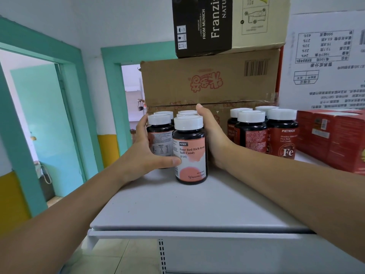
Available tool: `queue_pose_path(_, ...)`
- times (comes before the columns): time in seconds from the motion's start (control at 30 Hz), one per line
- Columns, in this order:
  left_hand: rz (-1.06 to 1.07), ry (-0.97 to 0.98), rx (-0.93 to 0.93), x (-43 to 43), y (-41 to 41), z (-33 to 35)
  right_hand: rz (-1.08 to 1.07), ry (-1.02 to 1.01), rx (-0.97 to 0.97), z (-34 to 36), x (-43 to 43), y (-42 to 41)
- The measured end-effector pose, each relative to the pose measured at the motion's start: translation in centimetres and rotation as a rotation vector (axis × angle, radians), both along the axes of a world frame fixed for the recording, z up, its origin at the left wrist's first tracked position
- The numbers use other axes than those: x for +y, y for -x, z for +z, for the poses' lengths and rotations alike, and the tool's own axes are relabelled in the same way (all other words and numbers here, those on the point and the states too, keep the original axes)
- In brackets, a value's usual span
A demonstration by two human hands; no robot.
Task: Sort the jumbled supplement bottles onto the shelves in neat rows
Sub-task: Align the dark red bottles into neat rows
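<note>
Several dark bottles with white caps and pink labels stand huddled on the white shelf top (197, 204). The front bottle (190, 153) reads "Four Red Rich Iron Soft Candy". My left hand (142, 155) cups the group's left side, fingers curled round the left bottle (160, 125) and thumb across the front bottle's label. My right hand (213, 135) lies flat against the group's right side with its fingers straight. To the right, a second cluster of red-label bottles (284, 139) marked "Fe" stands apart from both hands.
Red boxes (335, 135) sit at the far right of the shelf. Behind the bottles is a brown cardboard carton (207, 82) with a dark beer carton (203, 26) on top, and a white carton (324, 56) beside them. Teal door frames (110, 91) are on the left.
</note>
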State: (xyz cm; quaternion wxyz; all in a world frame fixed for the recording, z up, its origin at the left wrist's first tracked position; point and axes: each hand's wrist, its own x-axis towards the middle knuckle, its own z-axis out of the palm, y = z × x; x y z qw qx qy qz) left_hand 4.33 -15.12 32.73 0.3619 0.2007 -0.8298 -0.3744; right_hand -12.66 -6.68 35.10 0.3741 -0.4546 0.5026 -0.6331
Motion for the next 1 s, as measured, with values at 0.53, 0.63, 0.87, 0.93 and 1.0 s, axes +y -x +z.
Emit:
queue_pose_path(0.53, -0.136, -0.115, 0.071, -0.6, 0.0, 0.1, 0.041, 0.029, 0.036, -0.6, -0.4, 0.9)
queue_pose_path(0.63, -0.157, -0.118, 0.073, -0.6, 0.1, 0.2, 0.023, 0.010, 0.015, -0.7, -1.1, 0.6)
queue_pose_path(0.87, -0.193, -0.122, 0.077, -0.7, 0.1, 0.2, -0.044, -0.027, -0.019, -0.4, -1.7, 0.5)
queue_pose_path(0.93, -0.192, -0.123, 0.079, -0.7, 0.0, 0.2, -0.051, -0.020, 0.003, -0.4, -1.7, 0.6)
queue_pose_path(1.0, -0.193, -0.127, 0.083, -0.7, 0.0, 0.1, -0.036, -0.007, 0.023, -0.5, -1.6, 0.6)
